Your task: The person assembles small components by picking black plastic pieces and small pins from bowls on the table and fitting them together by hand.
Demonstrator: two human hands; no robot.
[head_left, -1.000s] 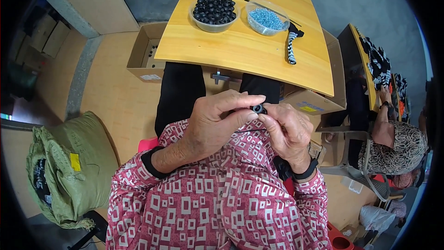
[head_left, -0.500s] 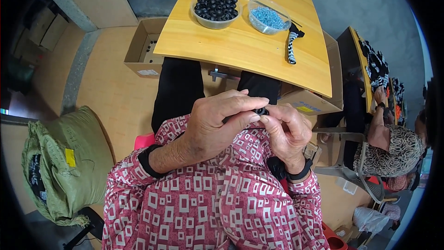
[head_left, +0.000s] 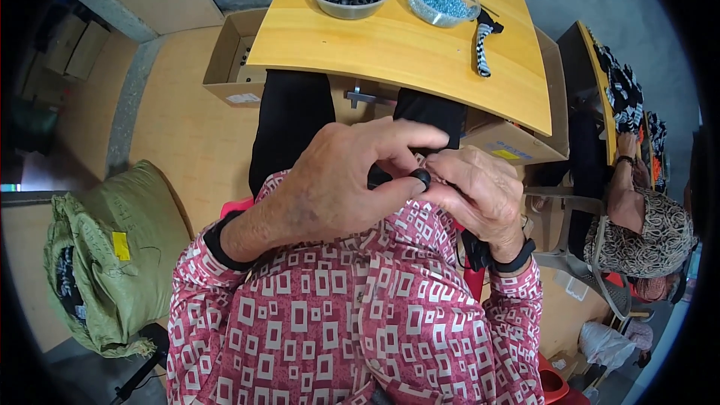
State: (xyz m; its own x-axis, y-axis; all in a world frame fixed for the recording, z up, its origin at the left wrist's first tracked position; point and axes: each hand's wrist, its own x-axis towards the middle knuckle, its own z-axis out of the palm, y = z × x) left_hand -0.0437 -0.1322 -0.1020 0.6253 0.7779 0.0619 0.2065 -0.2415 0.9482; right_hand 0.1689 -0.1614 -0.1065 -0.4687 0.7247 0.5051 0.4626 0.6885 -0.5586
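A round black bead [head_left: 421, 176] sits between my two hands, above my lap. My right hand [head_left: 484, 191] pinches it between thumb and fingertips. The thumb of my left hand [head_left: 337, 169] touches the bead's near side, while its index finger arches above it. Something dark [head_left: 379, 176] shows inside the curl of my left hand; most of it is hidden, so its kind cannot be made out. On the table, a clear bowl [head_left: 349, 10] holds many black beads like this one.
On the yellow table [head_left: 375, 49] are a clear bowl [head_left: 474, 15] of small blue beads, a dark stick across it, and a black-and-white striped cloth piece [head_left: 482, 49]. Cardboard boxes [head_left: 232, 90] flank the table. A green sack [head_left: 127, 255] stands left; another person [head_left: 637, 232] sits right.
My left index finger has lifted off the bead, leaving more of it in view. My right hand has shifted slightly right. The table appears higher in the view.
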